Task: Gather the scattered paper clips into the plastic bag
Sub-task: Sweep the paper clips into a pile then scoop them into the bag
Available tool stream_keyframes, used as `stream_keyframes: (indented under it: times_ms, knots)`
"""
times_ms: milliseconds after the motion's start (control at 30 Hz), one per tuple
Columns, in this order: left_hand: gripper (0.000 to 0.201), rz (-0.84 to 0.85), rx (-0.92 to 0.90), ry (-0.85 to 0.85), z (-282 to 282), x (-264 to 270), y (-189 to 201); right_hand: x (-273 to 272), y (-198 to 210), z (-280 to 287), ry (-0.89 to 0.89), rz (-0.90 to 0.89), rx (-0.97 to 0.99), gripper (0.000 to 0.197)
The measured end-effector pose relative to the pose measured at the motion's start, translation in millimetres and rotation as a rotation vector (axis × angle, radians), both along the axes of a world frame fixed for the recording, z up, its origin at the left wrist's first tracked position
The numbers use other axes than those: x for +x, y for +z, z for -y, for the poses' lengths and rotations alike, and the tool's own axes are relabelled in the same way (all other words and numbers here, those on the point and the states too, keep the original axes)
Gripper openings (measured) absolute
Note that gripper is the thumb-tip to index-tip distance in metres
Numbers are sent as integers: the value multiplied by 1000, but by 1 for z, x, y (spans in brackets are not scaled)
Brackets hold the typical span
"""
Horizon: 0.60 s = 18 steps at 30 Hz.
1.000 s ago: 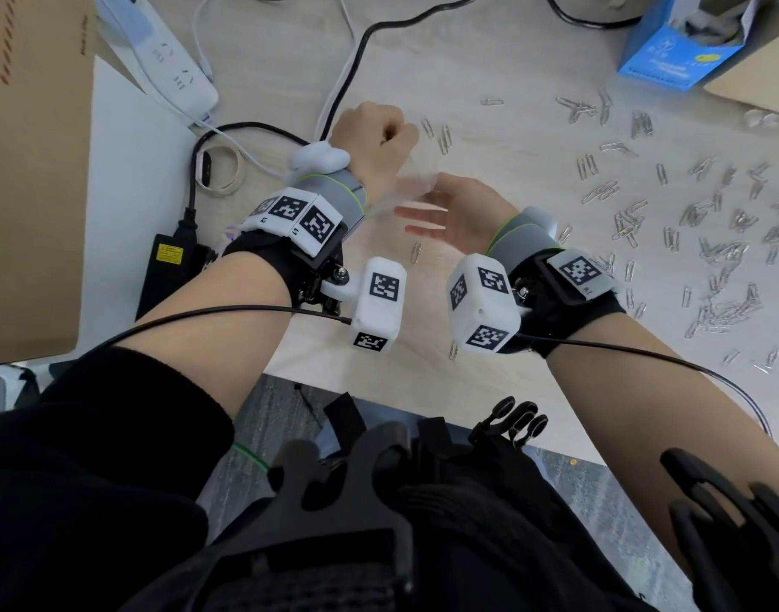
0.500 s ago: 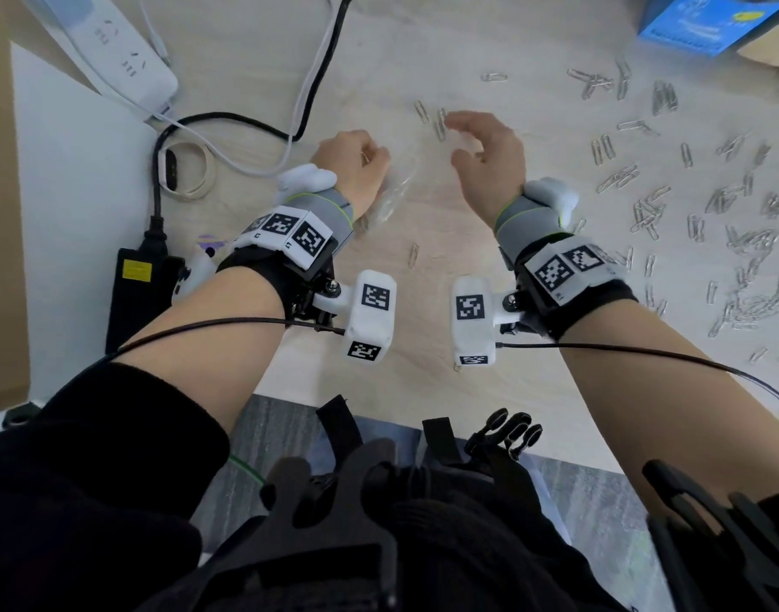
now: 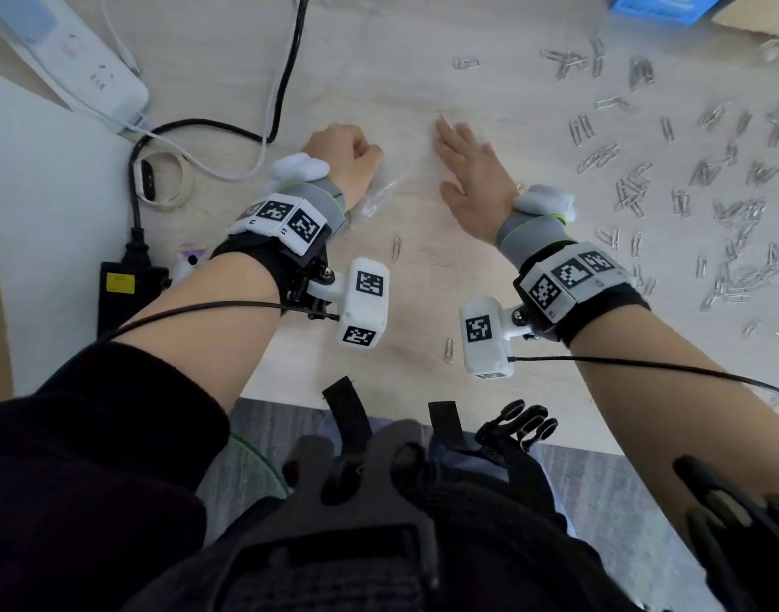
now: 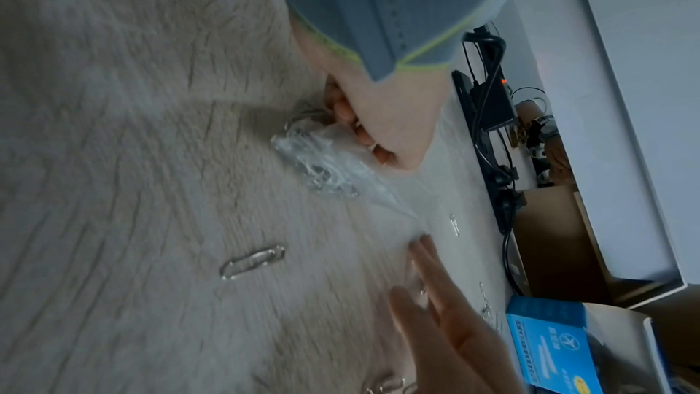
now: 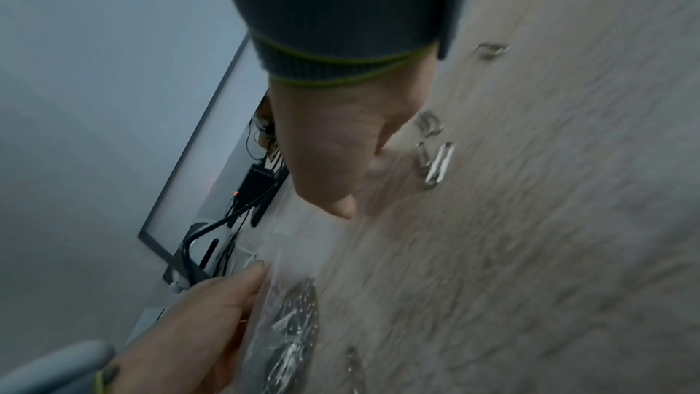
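Since half a second ago: right hand dropped flat, fingers straight, onto the table, probably to sweep clips leftward. Left hand fisted on the bag, pinning its neck, seemingly mouth toward the right hand. Thin crinkled clear film, some wire clips inside; most lie scattered well right.

My left hand is curled into a fist, wrist bent inward; my right hand lies flat, fingers extended forward.
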State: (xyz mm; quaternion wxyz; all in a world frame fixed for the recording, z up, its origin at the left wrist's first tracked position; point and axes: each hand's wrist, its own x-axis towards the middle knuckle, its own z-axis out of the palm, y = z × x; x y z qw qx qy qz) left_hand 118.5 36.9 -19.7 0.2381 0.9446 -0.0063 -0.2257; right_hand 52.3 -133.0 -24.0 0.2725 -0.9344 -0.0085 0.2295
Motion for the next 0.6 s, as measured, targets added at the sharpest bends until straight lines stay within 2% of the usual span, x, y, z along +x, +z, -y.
stream_keyframes:
  times_ms: [167,367,600]
  knots:
    - [19,27,54,5,18,-17,12,-36,0,24,-83,-32,-7,61]
    - [30,92,73,87,40,-54,20,-84,1,56,-129,-76,-58,66]
    - [24,214,-34,103,50,-110,24,-128,6,81,-171,-74,-25,64]
